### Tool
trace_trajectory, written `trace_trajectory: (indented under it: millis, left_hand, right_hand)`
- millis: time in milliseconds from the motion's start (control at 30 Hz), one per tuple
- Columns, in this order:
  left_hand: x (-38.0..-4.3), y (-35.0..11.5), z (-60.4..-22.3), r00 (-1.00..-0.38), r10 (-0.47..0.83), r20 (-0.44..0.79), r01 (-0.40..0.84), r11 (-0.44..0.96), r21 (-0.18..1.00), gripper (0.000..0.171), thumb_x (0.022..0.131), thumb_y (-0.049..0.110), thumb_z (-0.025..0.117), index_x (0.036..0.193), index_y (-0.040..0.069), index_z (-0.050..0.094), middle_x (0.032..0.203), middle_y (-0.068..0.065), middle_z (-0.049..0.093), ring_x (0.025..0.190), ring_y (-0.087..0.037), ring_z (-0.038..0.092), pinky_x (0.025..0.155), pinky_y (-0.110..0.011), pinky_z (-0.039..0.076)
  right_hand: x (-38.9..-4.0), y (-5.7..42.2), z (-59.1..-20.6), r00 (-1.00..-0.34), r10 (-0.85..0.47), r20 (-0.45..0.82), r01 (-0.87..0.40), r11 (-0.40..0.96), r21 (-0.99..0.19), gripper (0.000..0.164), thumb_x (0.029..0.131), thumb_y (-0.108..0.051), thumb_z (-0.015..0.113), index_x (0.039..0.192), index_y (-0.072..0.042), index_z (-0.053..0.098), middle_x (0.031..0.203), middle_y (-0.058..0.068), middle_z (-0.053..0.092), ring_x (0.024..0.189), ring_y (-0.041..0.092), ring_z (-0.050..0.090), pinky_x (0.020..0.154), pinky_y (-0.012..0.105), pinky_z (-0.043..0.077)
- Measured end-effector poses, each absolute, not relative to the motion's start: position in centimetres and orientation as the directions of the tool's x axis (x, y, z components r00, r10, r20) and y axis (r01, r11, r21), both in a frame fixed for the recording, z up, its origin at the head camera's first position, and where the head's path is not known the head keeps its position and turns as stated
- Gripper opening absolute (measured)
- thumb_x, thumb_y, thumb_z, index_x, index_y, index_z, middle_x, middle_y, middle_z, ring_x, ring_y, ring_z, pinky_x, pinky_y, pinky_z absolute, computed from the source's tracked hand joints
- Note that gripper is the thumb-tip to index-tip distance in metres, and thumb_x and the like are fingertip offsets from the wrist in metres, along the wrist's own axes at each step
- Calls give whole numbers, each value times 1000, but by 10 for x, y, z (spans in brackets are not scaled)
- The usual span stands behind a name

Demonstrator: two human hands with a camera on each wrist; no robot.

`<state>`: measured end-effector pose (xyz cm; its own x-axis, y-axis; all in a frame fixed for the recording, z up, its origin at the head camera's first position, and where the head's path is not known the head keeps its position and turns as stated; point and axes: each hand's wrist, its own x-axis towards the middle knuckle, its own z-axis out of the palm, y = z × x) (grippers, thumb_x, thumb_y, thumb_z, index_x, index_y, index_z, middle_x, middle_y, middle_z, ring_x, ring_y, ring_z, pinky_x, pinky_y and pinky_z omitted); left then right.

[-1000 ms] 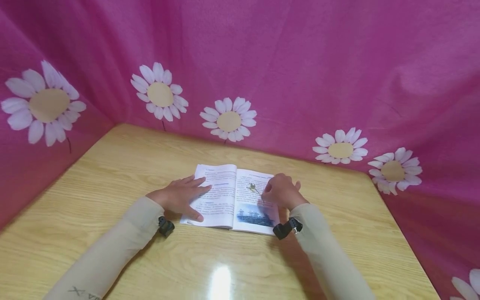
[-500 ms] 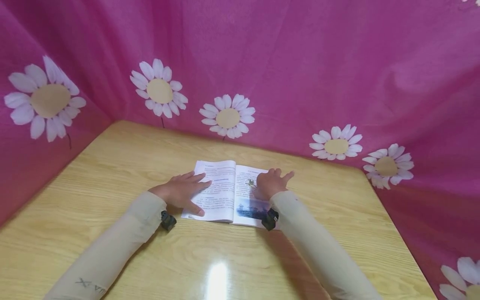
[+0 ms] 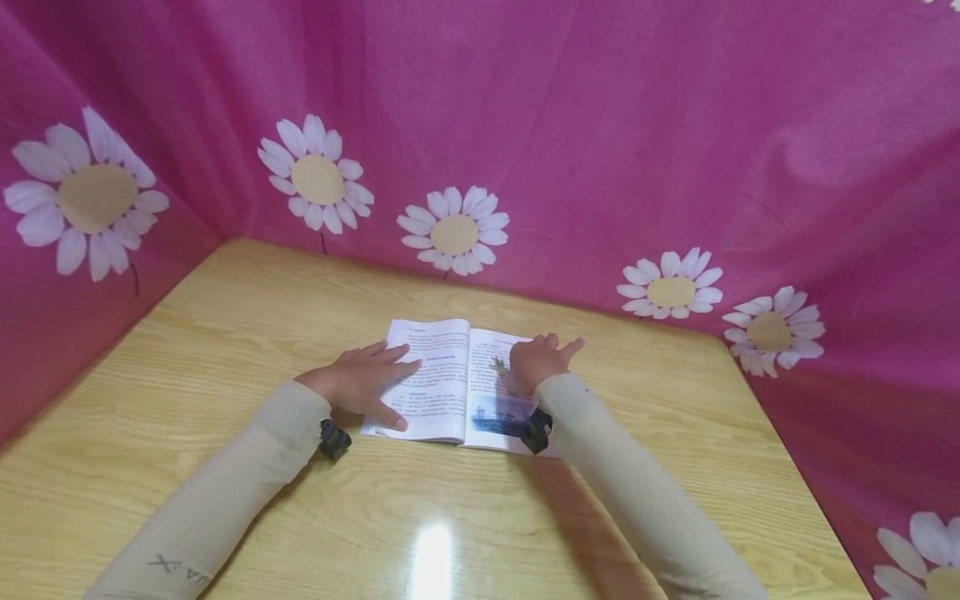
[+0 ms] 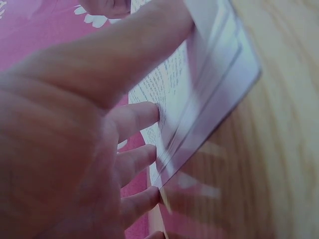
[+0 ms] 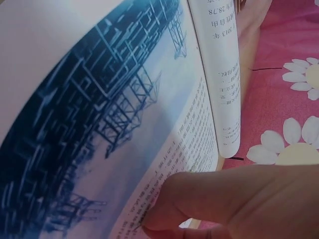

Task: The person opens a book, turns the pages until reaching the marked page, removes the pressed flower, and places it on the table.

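An open book with printed text lies on the table, a blue picture low on its right page. My left hand rests on the left page's outer edge, fingers spread and thumb at the lower corner. Over the right page, my right hand pinches a small yellow-green flower sprig by its stem end, which the fingers mostly hide. The flower head points toward the fold, close over the text. In the right wrist view, the thumb is right at the page, above the blue picture.
The wooden table extends around the book on all sides. A pink cloth printed with white daisies hangs behind it and along both sides. Dark wrist cameras sit on both sleeves.
My right hand has moved left and slightly forward over the right page, bringing the flower sprig nearer the fold. My left hand stays on the left page. The head view shifted slightly.
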<state>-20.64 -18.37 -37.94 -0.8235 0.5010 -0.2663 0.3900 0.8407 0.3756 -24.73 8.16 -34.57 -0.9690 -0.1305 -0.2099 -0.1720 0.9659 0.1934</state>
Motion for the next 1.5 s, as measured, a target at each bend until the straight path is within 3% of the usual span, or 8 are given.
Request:
trace_trajectory:
  millis: [233, 567, 900, 1300, 1500]
  left_hand:
    - [-207, -184, -379, -821, 507, -261, 393, 835, 385, 99, 75, 58, 73, 154, 22, 25, 162, -7, 8, 146, -39, 0, 112, -62, 9]
    - [-207, -182, -379, -822, 487, -296, 367, 850, 378, 101, 74, 61, 72, 155, 27, 22, 162, -3, 6, 147, -35, -2, 114, -60, 6]
    - [-208, -182, -381, -823, 494, -281, 379, 845, 377, 102, 73, 62, 73, 154, 25, 23, 162, -6, 8, 147, -38, 0, 114, -60, 7]
    - [-207, -182, -379, -833, 478, -278, 374, 857, 354, 103, 72, 63, 72, 154, 25, 24, 162, -7, 11, 146, -41, 2, 112, -63, 7]
    - [-204, -179, -378, -835, 471, -283, 351, 854, 385, 101, 72, 60, 74, 154, 27, 26, 162, -7, 11, 146, -40, 2, 112, -64, 6]
  right_hand:
    - [-247, 83, -344, -966, -133, -221, -171, 971, 165, 21, 85, -19, 59, 102, -8, 66, 101, 15, 56, 117, 41, 44, 100, 78, 10]
    - [-249, 92, -343, -966, -116, -231, -151, 978, 141, 38, 86, -33, 61, 112, -6, 65, 115, 20, 56, 123, 43, 40, 100, 77, 11]
    - [-255, 126, -340, -971, -65, -232, -94, 989, 117, 43, 86, -38, 66, 115, -7, 64, 121, 23, 54, 127, 46, 36, 99, 79, 8]
    - [-259, 183, -350, -970, 30, -241, 5, 995, 103, 32, 85, -31, 64, 105, -7, 67, 108, 22, 55, 119, 50, 39, 94, 83, 5]
    - [-261, 211, -358, -954, 92, -285, 73, 994, 76, 37, 84, -35, 63, 105, -5, 66, 95, 20, 56, 115, 50, 41, 89, 86, 5]
